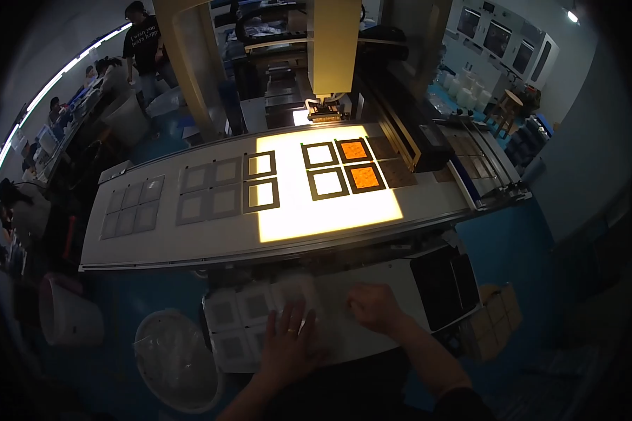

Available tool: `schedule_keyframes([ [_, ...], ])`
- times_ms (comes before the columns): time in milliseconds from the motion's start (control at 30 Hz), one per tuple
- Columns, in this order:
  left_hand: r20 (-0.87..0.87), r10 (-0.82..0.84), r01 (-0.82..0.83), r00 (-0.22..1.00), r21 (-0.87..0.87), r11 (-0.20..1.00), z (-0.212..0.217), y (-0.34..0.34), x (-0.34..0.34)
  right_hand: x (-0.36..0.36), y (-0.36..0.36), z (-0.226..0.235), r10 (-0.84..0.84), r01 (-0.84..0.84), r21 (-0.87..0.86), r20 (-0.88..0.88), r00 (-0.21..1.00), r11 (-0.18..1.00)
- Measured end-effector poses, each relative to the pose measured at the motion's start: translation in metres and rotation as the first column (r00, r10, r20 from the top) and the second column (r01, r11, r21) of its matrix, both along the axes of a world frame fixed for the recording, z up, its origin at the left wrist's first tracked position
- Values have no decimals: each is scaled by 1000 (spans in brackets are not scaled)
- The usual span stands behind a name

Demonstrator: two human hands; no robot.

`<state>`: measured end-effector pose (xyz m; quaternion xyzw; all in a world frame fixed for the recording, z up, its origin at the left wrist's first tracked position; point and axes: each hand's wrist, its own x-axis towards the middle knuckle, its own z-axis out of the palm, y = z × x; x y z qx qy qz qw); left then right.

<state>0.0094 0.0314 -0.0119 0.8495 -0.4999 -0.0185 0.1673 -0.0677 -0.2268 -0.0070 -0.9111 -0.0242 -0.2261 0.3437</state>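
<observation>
The left hand (291, 344), fingers spread and gripping nothing visible, rests on the right part of a pale windowed sheet (225, 314), whose longer axis appears to run left to right. The right hand (373, 307), farther from it, curls closed over the white table (372, 344); its contents I cannot tell. Beyond stands the lit machine bed (211, 242).

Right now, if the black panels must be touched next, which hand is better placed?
Probably the right hand: it is nearer to the black panels, with bare tabletop between. Whether it holds something, I cannot tell. The left hand is farther away, spread over the pale sheet.
</observation>
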Motion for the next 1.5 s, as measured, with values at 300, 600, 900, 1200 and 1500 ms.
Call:
schedule_keyframes([
  [300,-55,-49,51,997,25,998,5,0,2,-5,10,-83,-214,210,-53,-78,974,976],
  [600,-157,-79,77,984,-15,997,7,0,2,-3,8,-83,-188,183,-98,-53,981,978],
  [900,27,-291,292,956,-110,950,-5,-3,-6,-4,8,-87,-198,193,-70,-79,977,979],
  [1200,9,-277,277,961,-83,957,4,-12,-8,-5,8,-85,-197,192,-65,-83,977,979],
  [1500,-151,-236,223,960,-99,970,8,-16,3,-5,10,-81,-215,205,-105,-94,972,973],
])
